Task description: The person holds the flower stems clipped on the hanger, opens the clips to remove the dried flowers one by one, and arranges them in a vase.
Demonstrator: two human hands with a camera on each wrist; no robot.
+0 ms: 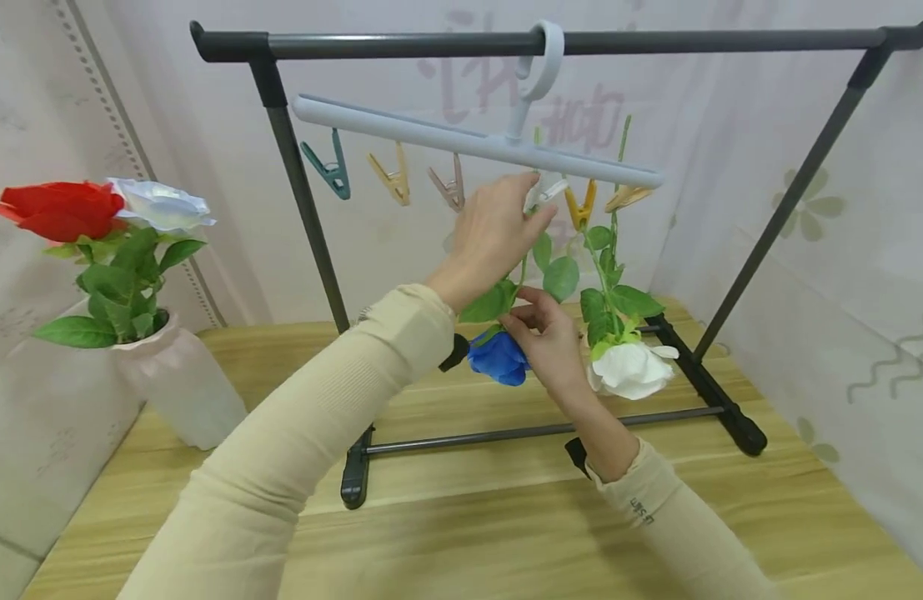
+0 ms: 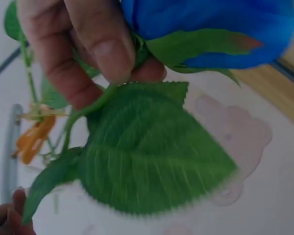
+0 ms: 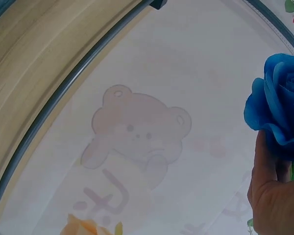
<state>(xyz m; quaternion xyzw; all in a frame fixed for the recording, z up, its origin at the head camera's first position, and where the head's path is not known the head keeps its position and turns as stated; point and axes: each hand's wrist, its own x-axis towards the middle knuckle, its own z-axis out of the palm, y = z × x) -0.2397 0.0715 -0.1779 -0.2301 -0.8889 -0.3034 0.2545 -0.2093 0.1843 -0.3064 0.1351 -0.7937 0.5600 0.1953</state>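
Note:
A blue rose (image 1: 499, 358) hangs head down under the pale blue clip hanger (image 1: 476, 146). My left hand (image 1: 494, 229) is raised at the hanger's bar, thumb and fingers pinching a white clothespin (image 1: 545, 193). Below it, my right hand (image 1: 547, 337) pinches the blue rose's stem just by the bloom; the left wrist view shows these fingers against the green sepals beside a large leaf (image 2: 152, 152). Beside the right hand, a white rose (image 1: 632, 371) also hangs upside down. Yellow (image 1: 581, 206) and tan (image 1: 626, 197) clothespins sit above it.
A black metal rack (image 1: 423, 45) carries the hanger, which tilts down to the right. Teal (image 1: 329, 167), pale yellow (image 1: 391, 177) and pinkish (image 1: 449, 185) clothespins dangle at its left. A vase (image 1: 183, 383) with a red rose (image 1: 59, 210) and a whitish rose (image 1: 161, 204) stands on the wooden table.

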